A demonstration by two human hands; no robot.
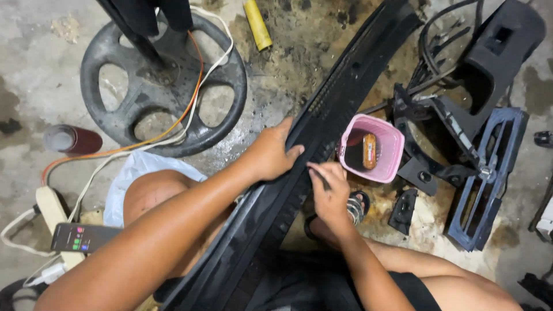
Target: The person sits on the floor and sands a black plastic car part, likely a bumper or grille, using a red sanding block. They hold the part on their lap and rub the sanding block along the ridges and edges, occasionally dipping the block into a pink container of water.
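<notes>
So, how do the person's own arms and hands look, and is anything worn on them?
Both arms are bare from the edge of the picture to the fingers: no sleeves, gloves, watch or rings show on the left hand or the right hand. Fingernails are short.

Head camera, steeply downward, close over lap

Seen from above, seated on a stained concrete floor (34, 86) with a long black ribbed trim panel (322, 121) slanted across the lap. Left hand (271, 152) gripped over the panel's edge, right hand (329, 193) pinched a thin dark tool (320, 178) against it. Pink plastic basket (371, 148) stood just beside the panel, black round fan base (164, 80) and phone (80, 237) lay at left.
</notes>
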